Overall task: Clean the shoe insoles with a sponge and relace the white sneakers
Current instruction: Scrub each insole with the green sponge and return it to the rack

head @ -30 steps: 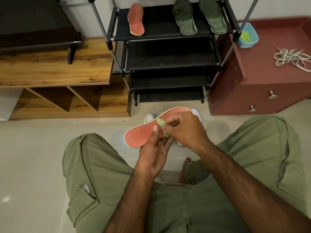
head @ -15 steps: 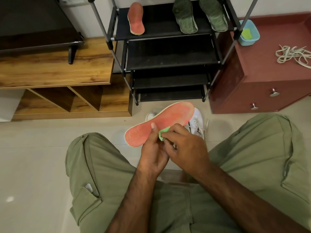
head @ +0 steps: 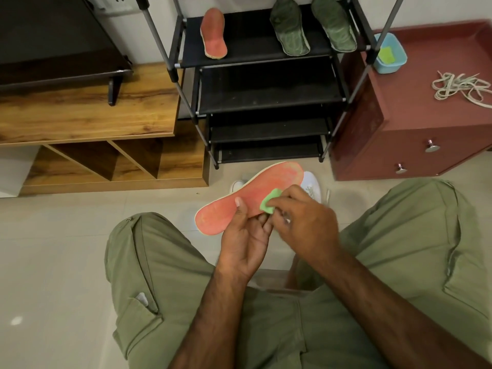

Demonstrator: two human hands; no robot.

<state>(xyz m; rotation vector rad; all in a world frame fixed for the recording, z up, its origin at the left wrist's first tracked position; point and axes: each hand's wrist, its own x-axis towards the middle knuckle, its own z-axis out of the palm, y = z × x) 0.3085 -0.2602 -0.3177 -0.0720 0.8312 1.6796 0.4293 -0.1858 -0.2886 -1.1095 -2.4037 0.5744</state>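
While the person sits facing the black shoe rack (head: 266, 83), the left hand (head: 243, 243) holds a red insole (head: 253, 194) in the air, in front of the rack's lowest shelf. Its thumb lies on the red top face and the other fingers are curled under the edge, so the insole is pinched between them. The insole is tilted: the wide front end points toward the rack's right leg, and the heel end points away to the left.

The right hand (head: 306, 222) pinches a small green sponge (head: 269, 203) with curled fingertips and presses it on the middle of the insole, just beside the left thumb.

2 white sneakers (head: 311, 182) stand on the floor in front of the rack, mostly hidden behind the insole and the hands; I cannot tell if they have laces.

On the top shelf of the rack lie 1 more red insole (head: 213, 34) at the left and 2 green insoles (head: 290, 25) at the right. To the right of the rack stands a dark red cabinet (head: 399, 115). On it are a blue tub (head: 399, 63), close to the rack's right post, with a yellow-green sponge (head: 386, 55) inside, and a heap of white laces (head: 460, 86) farther right. To the left of the rack is a wooden bench (head: 93, 110).
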